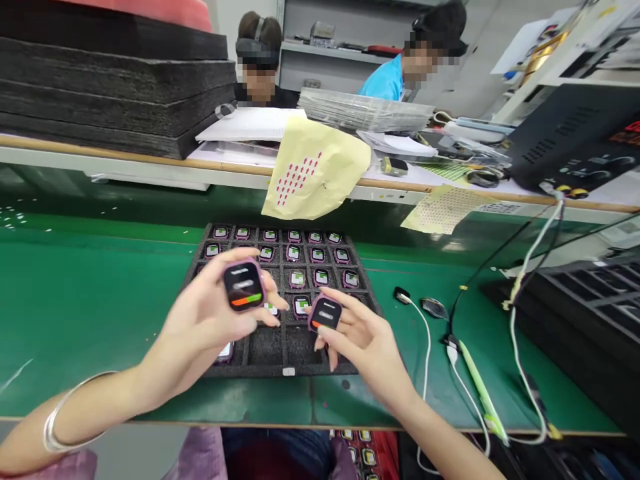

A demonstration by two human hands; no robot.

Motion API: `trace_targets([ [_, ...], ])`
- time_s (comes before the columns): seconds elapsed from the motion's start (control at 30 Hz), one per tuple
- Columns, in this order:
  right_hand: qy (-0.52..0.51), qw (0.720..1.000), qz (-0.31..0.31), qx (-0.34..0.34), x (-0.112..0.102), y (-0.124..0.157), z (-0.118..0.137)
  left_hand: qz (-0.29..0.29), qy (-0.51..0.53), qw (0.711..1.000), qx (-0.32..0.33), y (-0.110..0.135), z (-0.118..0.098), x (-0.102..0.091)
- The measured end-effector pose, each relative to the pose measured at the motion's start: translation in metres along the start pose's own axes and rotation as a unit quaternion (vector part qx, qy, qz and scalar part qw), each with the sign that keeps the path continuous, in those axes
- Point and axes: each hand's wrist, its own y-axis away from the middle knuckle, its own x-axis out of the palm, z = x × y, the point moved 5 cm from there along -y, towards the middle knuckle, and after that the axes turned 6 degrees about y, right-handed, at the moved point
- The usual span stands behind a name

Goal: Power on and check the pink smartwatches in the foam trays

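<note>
In my left hand (205,320) is a smartwatch (243,285) without a strap, purple-cased, its lit screen facing me with an orange and green bar at the bottom. My right hand (360,333) grips a second purple smartwatch (325,313) between thumb and fingers, its screen also lit. Both are held above a black foam tray (265,347) divided into compartments. Several similar watches with lit screens, such as a watch (297,279) in the middle, lie in it. Some front compartments hold nothing, and my hands hide part of the tray.
Right of the tray lie a charging puck (401,295) on a white cable, a dark mouse-like object (434,308) and a green pen-like stick (483,390). Black foam trays (575,333) stand at right. Above runs a shelf with stacked foam (100,87). Two people are behind it.
</note>
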Motion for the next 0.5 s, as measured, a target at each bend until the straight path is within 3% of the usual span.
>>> trace_targets([
  [0.1,-0.011,1.000,0.016,0.005,0.001,-0.002,-0.016,0.034,-0.035,0.998,-0.027,-0.014,0.029,0.005],
  [0.23,-0.010,1.000,0.018,-0.011,-0.003,0.003,-0.017,0.067,-0.059,0.994,-0.065,-0.024,0.061,0.003],
  [0.5,0.056,0.996,-0.065,-0.016,-0.010,-0.003,-0.018,0.127,-0.043,0.988,-0.078,-0.023,0.066,0.012],
])
